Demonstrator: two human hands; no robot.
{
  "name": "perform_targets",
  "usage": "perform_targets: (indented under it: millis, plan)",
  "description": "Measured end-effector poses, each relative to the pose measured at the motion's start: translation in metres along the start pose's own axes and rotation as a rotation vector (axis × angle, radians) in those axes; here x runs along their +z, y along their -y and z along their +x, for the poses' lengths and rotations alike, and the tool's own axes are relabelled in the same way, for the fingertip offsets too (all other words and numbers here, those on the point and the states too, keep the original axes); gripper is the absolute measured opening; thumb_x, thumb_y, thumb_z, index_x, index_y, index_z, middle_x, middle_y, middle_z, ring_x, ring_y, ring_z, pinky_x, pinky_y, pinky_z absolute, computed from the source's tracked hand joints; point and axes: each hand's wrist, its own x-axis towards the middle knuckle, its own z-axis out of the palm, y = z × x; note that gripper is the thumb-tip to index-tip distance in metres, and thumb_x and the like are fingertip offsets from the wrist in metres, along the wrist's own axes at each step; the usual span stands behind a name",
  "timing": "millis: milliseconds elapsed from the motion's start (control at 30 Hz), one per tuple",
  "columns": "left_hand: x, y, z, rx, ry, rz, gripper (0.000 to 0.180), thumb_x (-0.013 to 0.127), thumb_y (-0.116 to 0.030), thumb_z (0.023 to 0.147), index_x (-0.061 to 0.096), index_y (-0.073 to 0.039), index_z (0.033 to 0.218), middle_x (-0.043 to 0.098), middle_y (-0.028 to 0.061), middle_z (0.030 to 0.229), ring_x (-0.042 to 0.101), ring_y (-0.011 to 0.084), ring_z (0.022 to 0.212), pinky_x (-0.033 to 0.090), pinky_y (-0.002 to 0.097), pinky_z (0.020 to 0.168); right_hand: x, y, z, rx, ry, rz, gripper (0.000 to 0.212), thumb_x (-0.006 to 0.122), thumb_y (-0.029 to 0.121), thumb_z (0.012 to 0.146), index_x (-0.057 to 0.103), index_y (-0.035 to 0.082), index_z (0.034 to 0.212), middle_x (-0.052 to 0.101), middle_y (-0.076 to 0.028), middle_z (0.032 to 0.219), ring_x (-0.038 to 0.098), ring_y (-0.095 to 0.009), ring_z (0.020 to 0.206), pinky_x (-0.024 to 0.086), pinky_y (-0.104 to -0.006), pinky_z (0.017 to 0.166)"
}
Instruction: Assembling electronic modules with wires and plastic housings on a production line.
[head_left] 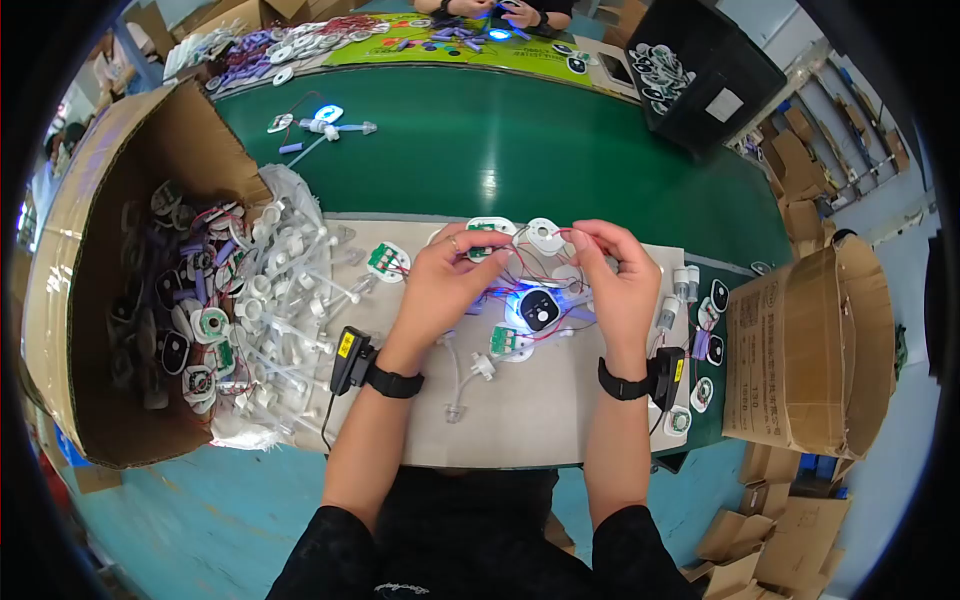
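My left hand (pixel 450 275) is closed, thumb and index finger pinching thin wires (pixel 512 262). The fingertips of my right hand (pixel 620 270) are pressed together on a red wire (pixel 563 231). Between and below my hands lies a black-faced oval module (pixel 539 311) with blue light glowing around it. White oval covers (pixel 545 236) rest just beyond my fingers. Close by are a cover with a green circuit board (pixel 505 341) and another such board (pixel 384 259) left of my left hand. A clear plastic tube with a white fitting (pixel 482 367) lies nearer me.
At left, a cardboard box (pixel 150 110) on its side holds modules, beside piled clear tube fittings (pixel 285 300). An open carton (pixel 800 350) stands at right. Beyond the green table (pixel 480 130), another person's hands (pixel 490 10) work near a black bin (pixel 710 75).
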Motion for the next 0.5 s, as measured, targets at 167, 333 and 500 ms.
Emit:
perform_targets:
  millis: [167, 333, 500]
  plan:
    - [0.004, 0.002, -0.003, 0.066, 0.015, -0.089, 0.02, 0.075, -0.003, 0.088, 0.072, 0.001, 0.107, 0.058, 0.0062, 0.117, 0.065, 0.0136, 0.099, 0.057, 0.0224, 0.08, 0.008, 0.0, -0.011, -0.029, 0.074, 0.003, 0.014, 0.069, 0.002, 0.093, 0.071, -0.001, 0.106, 0.074, -0.007, 0.096, 0.066, -0.011, 0.084, 0.052, -0.0232, 0.076]
    - [0.0, 0.007, -0.004, 0.087, 0.033, -0.048, 0.017, 0.078, -0.006, 0.086, 0.075, -0.001, 0.101, 0.062, 0.0093, 0.114, 0.067, 0.0165, 0.099, 0.059, 0.0258, 0.08, 0.016, 0.0, -0.017, -0.107, 0.14, -0.111, 0.014, 0.07, 0.002, 0.092, 0.07, -0.002, 0.105, 0.073, -0.005, 0.095, 0.065, -0.009, 0.082, 0.051, -0.0228, 0.075]
    - [-0.001, 0.008, -0.006, 0.094, -0.004, -0.055, 0.016, 0.078, -0.006, 0.085, 0.075, -0.002, 0.1, 0.064, 0.008, 0.111, 0.067, 0.016, 0.097, 0.058, 0.0263, 0.08, 0.015, 0.006, -0.02, -0.058, 0.205, -0.151, 0.014, 0.07, 0.004, 0.092, 0.071, -0.002, 0.104, 0.072, -0.004, 0.09, 0.063, -0.007, 0.074, 0.05, -0.0218, 0.069]
